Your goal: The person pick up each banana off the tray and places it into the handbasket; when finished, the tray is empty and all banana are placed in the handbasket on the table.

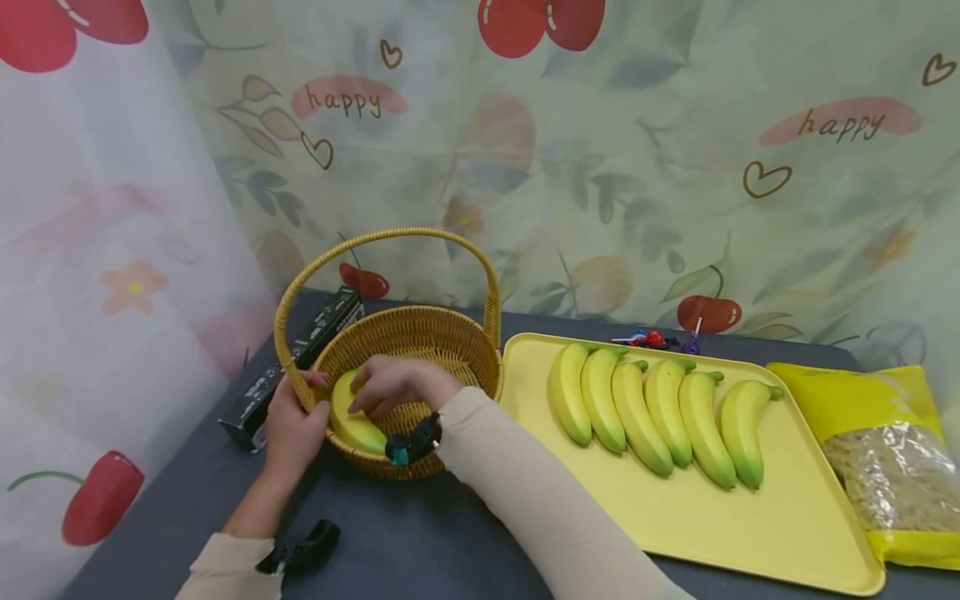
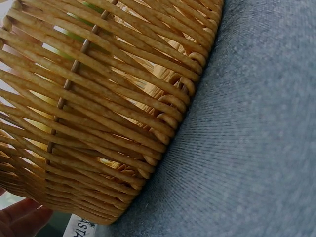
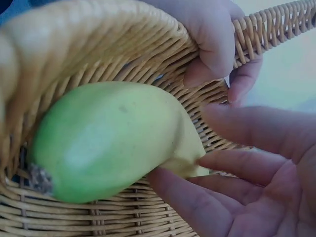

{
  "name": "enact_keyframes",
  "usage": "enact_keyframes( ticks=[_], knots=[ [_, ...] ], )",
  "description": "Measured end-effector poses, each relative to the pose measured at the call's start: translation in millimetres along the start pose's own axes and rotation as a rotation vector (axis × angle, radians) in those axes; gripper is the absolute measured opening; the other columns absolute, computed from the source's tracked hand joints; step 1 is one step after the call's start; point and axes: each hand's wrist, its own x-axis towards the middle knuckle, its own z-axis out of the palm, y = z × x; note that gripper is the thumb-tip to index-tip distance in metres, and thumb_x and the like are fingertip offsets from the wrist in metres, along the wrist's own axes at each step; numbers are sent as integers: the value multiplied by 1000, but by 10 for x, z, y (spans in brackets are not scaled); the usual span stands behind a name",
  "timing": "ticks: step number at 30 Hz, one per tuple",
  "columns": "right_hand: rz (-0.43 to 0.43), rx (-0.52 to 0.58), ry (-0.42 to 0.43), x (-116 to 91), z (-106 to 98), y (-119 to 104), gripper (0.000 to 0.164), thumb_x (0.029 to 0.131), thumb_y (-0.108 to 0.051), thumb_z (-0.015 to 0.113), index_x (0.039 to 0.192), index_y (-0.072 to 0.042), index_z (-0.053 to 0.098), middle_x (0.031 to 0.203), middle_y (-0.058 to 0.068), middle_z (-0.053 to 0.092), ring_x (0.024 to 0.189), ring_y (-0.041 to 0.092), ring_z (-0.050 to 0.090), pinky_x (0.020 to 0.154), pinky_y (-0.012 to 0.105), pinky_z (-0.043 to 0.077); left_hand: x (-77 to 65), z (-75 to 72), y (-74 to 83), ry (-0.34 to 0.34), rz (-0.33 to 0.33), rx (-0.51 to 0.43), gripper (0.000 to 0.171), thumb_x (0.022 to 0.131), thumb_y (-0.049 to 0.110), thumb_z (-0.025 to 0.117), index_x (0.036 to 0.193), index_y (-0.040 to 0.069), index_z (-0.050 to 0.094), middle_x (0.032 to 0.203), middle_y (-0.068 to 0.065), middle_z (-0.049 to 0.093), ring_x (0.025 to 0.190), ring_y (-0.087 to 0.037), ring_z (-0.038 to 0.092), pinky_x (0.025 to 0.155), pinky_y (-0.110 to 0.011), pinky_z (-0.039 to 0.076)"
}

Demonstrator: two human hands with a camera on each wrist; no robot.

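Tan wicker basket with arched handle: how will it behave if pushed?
The tan wicker basket is probably light for its size: gaps show through its weave. Pushing the tall arched handle might tip it; the left hand, gripping at its foot, could steady it.

The left forearm (image 1: 258, 504) angles toward one o'clock, its left hand (image 1: 296, 421) curled into a grip, while the right forearm (image 1: 551, 496) reaches toward ten o'clock, the right hand's (image 1: 393, 385) fingers loosely extended.

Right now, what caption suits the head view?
Left hand holds basket by its handle; right hand touches a banana inside.
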Motion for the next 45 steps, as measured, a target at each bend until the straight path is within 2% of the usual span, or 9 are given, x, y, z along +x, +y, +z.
enact_keyframes(
  ticks=[3,8,11,17,24,33,39,45],
  knots=[
    [-19,31,1,-13,-30,47,41,89,-6,57,128,5,51,125,14,53,104,20,58,88,33,50,-8,4,9,-2,4,-8,22,75,-2,53,96,3,54,105,-14,64,102,-25,57,76,-21,35],
    [-23,133,27,-66,-87,131,47,90,-3,54,135,5,43,142,16,42,124,24,48,97,38,44,-17,19,2,5,21,-11,21,75,-2,53,95,2,54,104,-14,65,101,-24,57,77,-22,35],
    [-49,166,32,-129,-117,155,45,91,-3,53,134,5,43,143,17,40,127,27,45,99,40,42,-15,17,-1,18,31,-17,21,74,-2,53,94,2,54,104,-14,65,101,-24,57,77,-21,35],
    [-138,190,39,-346,-174,133,47,91,-5,53,136,3,42,147,18,35,129,27,44,98,39,43,-9,14,4,17,35,-18,21,74,-2,53,95,2,55,104,-14,65,101,-24,57,78,-22,36],
    [-196,211,85,-675,-264,195,46,92,-12,55,136,-3,45,146,10,40,128,22,46,100,38,41,-24,9,6,6,30,-35,21,75,-3,52,96,1,54,106,-16,64,104,-26,57,79,-24,35],
    [-301,228,118,-1159,-453,529,51,93,-11,52,141,-2,36,150,11,33,135,26,37,105,37,36,-29,28,-27,30,41,-35,21,75,-3,52,95,2,55,104,-14,65,102,-23,57,79,-21,35],
    [-389,295,137,-1422,-538,809,59,92,-17,55,143,0,31,151,16,28,136,32,32,106,40,33,-14,35,-44,47,56,-34,21,74,-3,52,94,3,55,104,-13,65,103,-22,57,79,-20,35],
    [-416,396,216,-1598,-569,1072,59,92,-17,56,143,1,31,152,17,25,139,32,25,103,30,37,-16,34,-36,38,46,-35,21,75,-3,52,95,3,55,105,-13,65,104,-23,57,79,-21,34]
  ],
)
